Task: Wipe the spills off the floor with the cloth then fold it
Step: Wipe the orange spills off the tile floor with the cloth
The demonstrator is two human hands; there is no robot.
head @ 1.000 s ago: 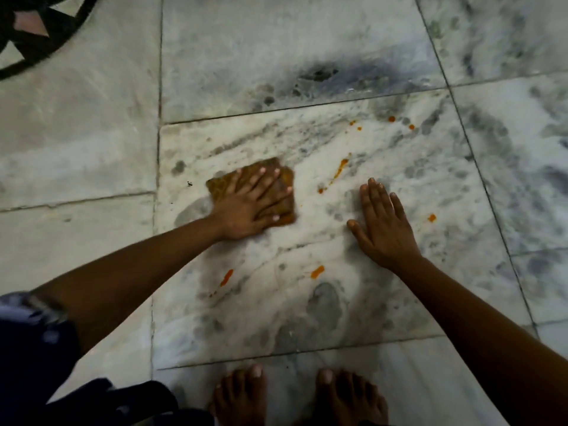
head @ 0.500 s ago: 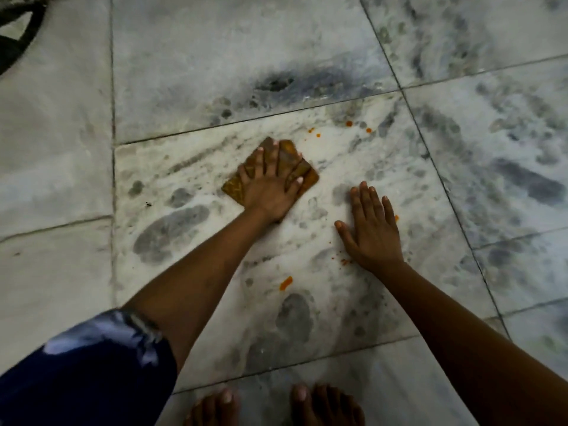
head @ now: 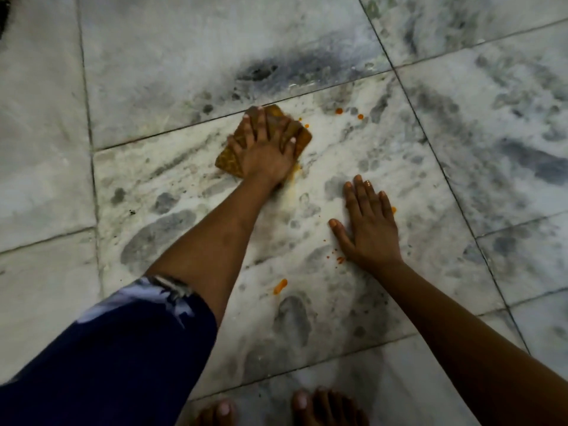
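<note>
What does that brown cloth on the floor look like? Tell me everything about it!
The cloth is small, brownish-orange and looks like a folded pad with roughly square corners. It lies flat on the marble floor, turned cornerwise, its far corner reaching a tile joint. The left hand presses on it with fingers spread, hiding its middle, so only its edges show. Orange drops lie just right of it.

The left hand (head: 267, 149) is pressing straight fingers (head: 261, 124) on a folded orange-brown cloth (head: 229, 158); the right hand (head: 367, 226) is lying flat on the grey-veined marble floor (head: 153, 72), orange sauce drops (head: 339, 111) lying beyond its fingertips.
</note>
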